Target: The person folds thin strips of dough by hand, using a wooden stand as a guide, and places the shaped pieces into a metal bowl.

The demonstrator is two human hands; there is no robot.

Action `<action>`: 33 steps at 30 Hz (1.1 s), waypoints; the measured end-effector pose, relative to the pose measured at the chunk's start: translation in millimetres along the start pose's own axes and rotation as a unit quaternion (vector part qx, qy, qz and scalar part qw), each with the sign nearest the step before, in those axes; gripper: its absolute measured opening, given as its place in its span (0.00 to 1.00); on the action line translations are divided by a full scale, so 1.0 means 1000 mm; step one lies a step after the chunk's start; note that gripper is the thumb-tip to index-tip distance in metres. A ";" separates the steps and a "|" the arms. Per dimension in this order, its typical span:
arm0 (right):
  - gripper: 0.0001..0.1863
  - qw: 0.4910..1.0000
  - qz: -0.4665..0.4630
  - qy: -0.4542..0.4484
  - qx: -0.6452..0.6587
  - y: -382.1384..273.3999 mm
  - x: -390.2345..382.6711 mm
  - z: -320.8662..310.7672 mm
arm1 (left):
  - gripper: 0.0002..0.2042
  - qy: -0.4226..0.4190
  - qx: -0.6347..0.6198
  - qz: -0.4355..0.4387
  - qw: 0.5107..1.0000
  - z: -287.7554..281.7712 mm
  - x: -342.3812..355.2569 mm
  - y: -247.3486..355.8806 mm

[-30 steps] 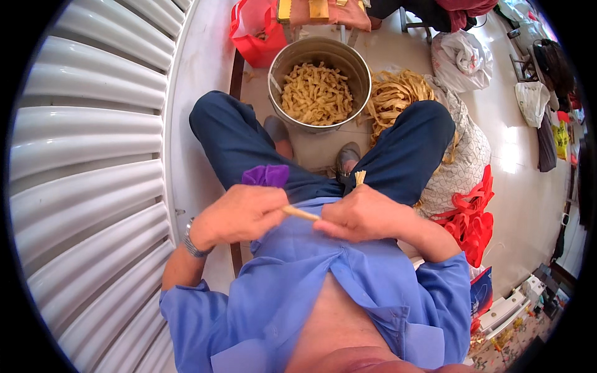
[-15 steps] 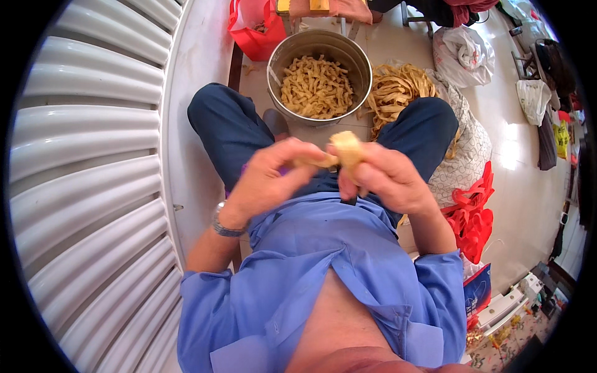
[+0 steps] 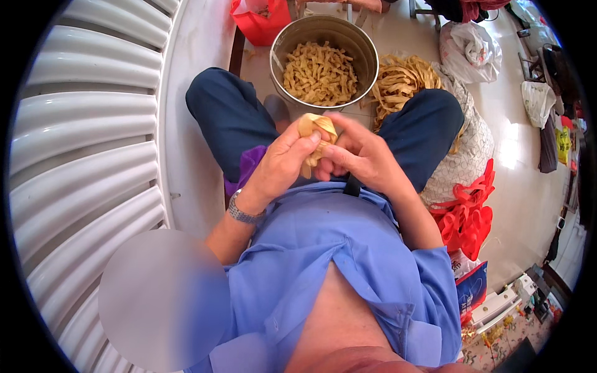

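My left hand [image 3: 283, 155], with a metal watch on its wrist, pinches a pale yellow flat strip [image 3: 306, 126] that is looped and folded over itself. From the other side my right hand [image 3: 364, 152] closes in on the strip's lower part, thumb against it; its fingertips are partly hidden. Both hands meet above my lap. Beyond them stands a round metal pot [image 3: 370, 73], partly filled with short, knotted-looking yellow pieces [image 3: 320, 73]. To its right lies a heap of long yellow strips [image 3: 404, 78], on patterned cloth [image 3: 466, 127].
A white ribbed radiator [image 3: 87, 124] runs along my left. A red bag [image 3: 264, 25] stands behind the pot on the left. White plastic bags [image 3: 469, 53] and red bags [image 3: 466, 217] lie to the right. Purple cloth [image 3: 249, 165] sits by my left thigh.
My hands have come together, the left moving right and slightly up. The strip, earlier stretched between both hands, is now bunched and looped at the left fingers. The view has shifted slightly.
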State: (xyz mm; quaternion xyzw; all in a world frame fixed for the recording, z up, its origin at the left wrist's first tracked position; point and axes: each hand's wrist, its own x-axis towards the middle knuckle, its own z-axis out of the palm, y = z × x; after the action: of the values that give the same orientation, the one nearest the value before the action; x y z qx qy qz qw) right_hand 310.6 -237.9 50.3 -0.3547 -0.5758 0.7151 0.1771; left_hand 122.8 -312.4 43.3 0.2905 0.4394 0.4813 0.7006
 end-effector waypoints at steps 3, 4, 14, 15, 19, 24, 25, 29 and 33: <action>0.19 0.982 0.074 -0.109 0.136 0.006 0.002 -0.002 | 0.12 -0.058 -0.042 -0.036 0.997 -0.005 -0.002 0.001; 0.18 0.977 0.082 -0.121 0.156 0.008 0.000 -0.002 | 0.12 -0.070 -0.075 -0.053 0.993 -0.006 -0.004 0.003; 0.15 0.994 -0.017 -0.017 0.105 0.016 -0.005 0.003 | 0.11 -0.063 -0.165 -0.001 0.984 -0.013 -0.008 -0.013; 0.16 0.991 -0.024 -0.018 0.132 0.013 -0.008 0.006 | 0.12 -0.053 -0.155 -0.002 0.986 -0.013 -0.009 -0.015; 0.17 0.965 -0.116 0.054 -0.228 0.024 -0.002 -0.002 | 0.12 -0.015 -0.166 0.008 0.986 -0.013 -0.009 -0.021; 0.12 0.958 -0.108 0.120 -0.236 0.025 -0.002 0.004 | 0.16 0.024 0.014 0.112 0.993 -0.005 -0.012 -0.027; 0.11 0.957 -0.098 0.140 -0.236 0.024 -0.002 0.004 | 0.16 0.026 0.143 0.176 0.974 0.000 -0.012 -0.023; 0.07 0.985 -0.069 0.092 -0.127 0.034 0.006 0.000 | 0.19 0.053 0.517 0.326 0.789 0.005 -0.014 -0.019; 0.07 0.981 0.133 -0.116 0.084 0.028 -0.002 -0.013 | 0.16 0.022 0.634 0.383 0.672 0.003 -0.020 -0.012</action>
State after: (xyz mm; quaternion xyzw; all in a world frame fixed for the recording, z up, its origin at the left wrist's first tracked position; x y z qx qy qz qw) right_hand 326.1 -237.9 22.8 -0.3264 -0.4778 0.8145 0.0414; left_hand 127.8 -335.9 41.6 0.7965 0.5048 0.3198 0.0928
